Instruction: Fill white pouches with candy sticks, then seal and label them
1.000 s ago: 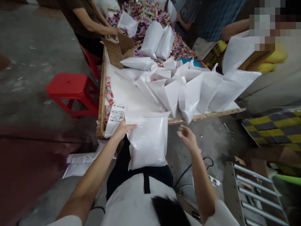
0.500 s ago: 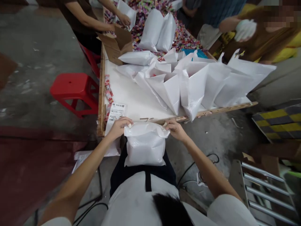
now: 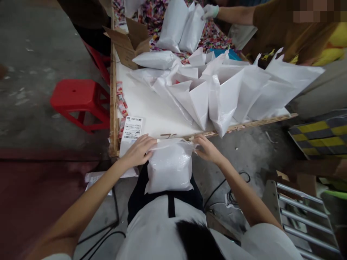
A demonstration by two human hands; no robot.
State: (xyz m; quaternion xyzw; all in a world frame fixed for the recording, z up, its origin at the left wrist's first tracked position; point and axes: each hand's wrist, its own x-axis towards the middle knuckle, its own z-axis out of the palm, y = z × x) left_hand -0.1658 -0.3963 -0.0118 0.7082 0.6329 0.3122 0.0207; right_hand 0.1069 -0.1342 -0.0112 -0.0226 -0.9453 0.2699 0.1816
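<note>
A filled white plastic mailing bag (image 3: 170, 168) rests on my lap against the table's near edge. My left hand (image 3: 139, 148) is closed on the bag's top left corner, the thumb pointing inward. At the top right corner, the fingers of my right hand (image 3: 207, 148) pinch the bag's edge. The upper edge is stretched between both hands. Just beyond my left hand lies a white bag with a printed shipping label (image 3: 132, 127).
Several upright white bags (image 3: 200, 104) crowd the table's right side. Small candy-like packets (image 3: 146, 16) heap behind two full bags and an open cardboard box (image 3: 130, 43). A red stool (image 3: 78, 99) stands left. A co-worker's gloved hand (image 3: 210, 12) touches a full bag.
The bag's folded top flap has been raised and smoothed, with my left hand shifted slightly inward. The co-worker's gloved hand has reached left to a full bag. The view tilted slightly.
</note>
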